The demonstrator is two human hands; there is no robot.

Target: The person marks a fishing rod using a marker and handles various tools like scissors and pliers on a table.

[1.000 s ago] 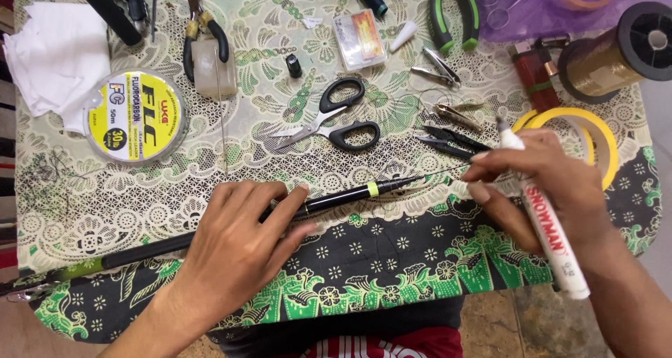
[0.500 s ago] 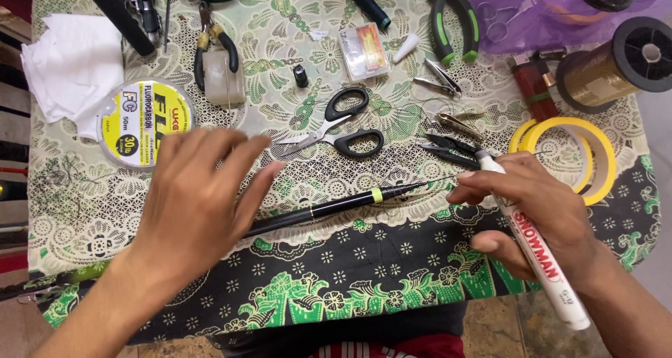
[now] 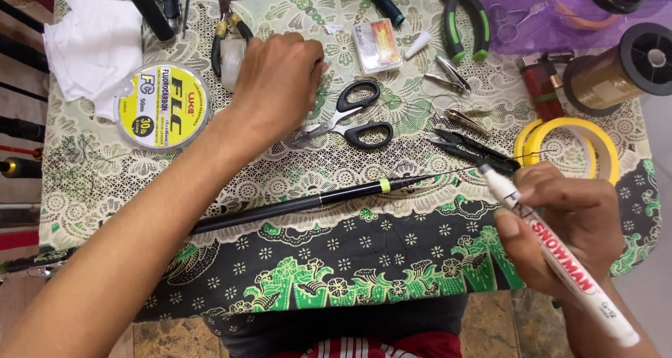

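Observation:
My right hand grips a white marker pen with red lettering, its tip down at the thin end of a black fishing rod. The rod lies across the patterned cloth and carries a yellow-green band. My left hand is stretched to the far side of the table. It covers part of a small translucent plastic piece beside black-handled pliers. Its fingers curl downward and their tips are hidden.
Black scissors lie mid-table, a yellow line spool and white tissue at the left. Right side: yellow tape ring, black snips, red lighter, brown thread spool, green-handled pliers, purple bag.
My left hand has left the rod and moved up and away to the plastic piece near the pliers. My right hand keeps the marker, its tip now down by the rod's thin end.

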